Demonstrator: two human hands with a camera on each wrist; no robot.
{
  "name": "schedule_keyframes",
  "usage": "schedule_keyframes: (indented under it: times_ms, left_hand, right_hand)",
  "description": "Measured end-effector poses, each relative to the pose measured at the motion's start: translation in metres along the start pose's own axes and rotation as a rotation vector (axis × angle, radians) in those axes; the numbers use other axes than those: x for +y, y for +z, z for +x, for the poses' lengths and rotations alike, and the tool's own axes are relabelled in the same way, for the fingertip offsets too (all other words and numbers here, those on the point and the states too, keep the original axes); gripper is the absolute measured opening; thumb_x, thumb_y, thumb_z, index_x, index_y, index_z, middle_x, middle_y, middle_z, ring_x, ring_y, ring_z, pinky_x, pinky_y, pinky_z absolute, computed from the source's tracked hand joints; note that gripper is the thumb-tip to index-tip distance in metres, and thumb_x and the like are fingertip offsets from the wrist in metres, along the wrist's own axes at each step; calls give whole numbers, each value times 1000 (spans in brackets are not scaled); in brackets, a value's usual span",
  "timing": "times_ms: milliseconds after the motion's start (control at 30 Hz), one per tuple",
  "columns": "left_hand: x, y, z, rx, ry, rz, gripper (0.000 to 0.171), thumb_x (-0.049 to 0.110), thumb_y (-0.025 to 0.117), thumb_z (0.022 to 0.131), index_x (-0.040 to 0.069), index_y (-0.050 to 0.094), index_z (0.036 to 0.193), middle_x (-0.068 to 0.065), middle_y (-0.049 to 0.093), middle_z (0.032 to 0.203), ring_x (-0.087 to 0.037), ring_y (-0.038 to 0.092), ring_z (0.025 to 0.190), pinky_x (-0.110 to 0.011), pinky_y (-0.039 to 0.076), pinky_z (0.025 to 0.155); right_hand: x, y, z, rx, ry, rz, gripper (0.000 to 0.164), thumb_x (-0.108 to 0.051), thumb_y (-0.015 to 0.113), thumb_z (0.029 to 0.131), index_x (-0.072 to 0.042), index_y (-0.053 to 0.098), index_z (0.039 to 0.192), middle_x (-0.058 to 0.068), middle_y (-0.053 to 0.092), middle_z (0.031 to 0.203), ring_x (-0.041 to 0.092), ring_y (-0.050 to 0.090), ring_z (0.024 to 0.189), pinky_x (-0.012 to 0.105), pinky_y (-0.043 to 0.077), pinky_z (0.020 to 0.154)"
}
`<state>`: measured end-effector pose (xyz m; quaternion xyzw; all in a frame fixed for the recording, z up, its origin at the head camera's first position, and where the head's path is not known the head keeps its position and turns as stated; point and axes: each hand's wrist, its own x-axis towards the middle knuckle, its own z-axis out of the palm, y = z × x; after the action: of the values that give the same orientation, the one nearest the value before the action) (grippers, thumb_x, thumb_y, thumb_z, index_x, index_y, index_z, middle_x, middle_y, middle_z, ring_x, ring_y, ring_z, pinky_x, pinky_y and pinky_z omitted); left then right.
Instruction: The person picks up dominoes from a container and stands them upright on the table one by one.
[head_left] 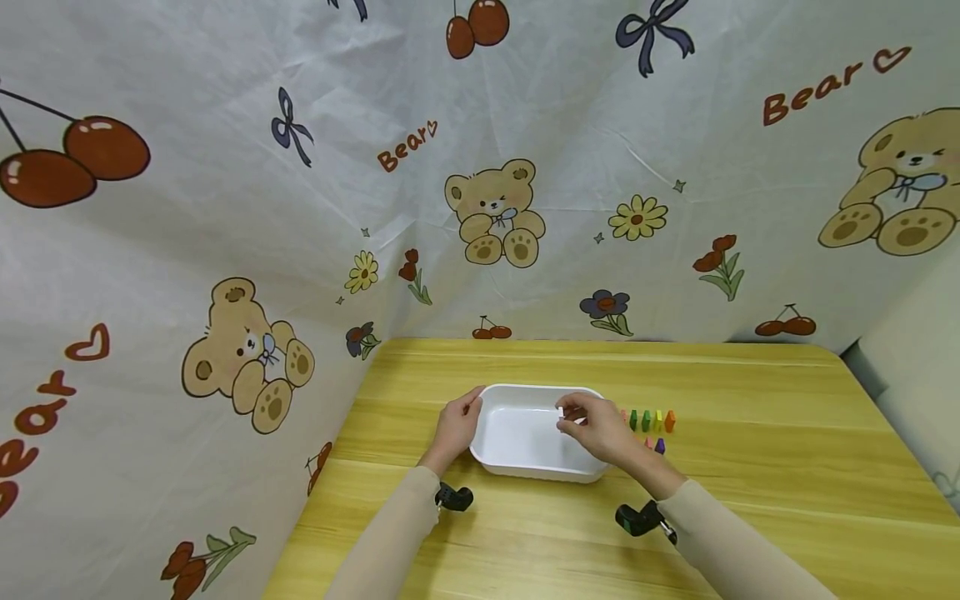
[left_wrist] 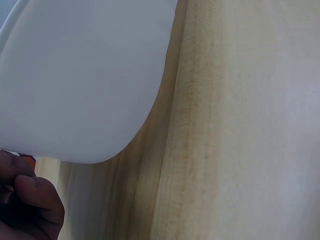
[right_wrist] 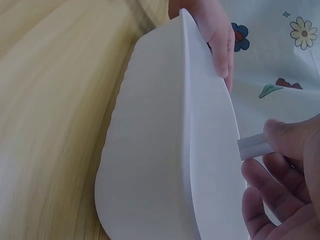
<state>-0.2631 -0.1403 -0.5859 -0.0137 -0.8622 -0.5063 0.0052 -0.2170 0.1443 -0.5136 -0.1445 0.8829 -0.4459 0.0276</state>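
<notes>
A white rectangular tray (head_left: 517, 442) rests on the wooden table. My left hand (head_left: 455, 429) grips its left rim; in the right wrist view the fingers of that hand (right_wrist: 215, 40) lie over the far end. Over the right part of the tray, my right hand (head_left: 600, 427) pinches a small white block (head_left: 560, 412) between thumb and fingers. Close up in the right wrist view, the white block (right_wrist: 254, 146) is short and straight-edged, its other end hidden by the thumb. In the left wrist view, the tray's outer wall (left_wrist: 85, 85) fills the upper left.
Right of the tray stand several small coloured pieces, among them a green piece (head_left: 646, 421), a yellow piece (head_left: 658, 420), an orange piece (head_left: 670, 421) and a purple piece (head_left: 660, 446). The right forearm partly covers this group. A printed bear cloth (head_left: 562, 108) hangs behind the table (head_left: 780, 450).
</notes>
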Motion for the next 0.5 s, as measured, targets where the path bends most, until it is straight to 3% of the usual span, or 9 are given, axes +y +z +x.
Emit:
schedule_keyframes:
  times_ms: [500]
  left_hand:
    - [-2,0,1,-5,-6,-7,40,34,50,110,24,60,147,-4,58,151,-27,50,144,-48,46,117]
  right_hand:
    - [3,-13,-11,-11,28,-26,17,-7,73,95,-6,70,112,3,72,98,18,68,95,32,59,80]
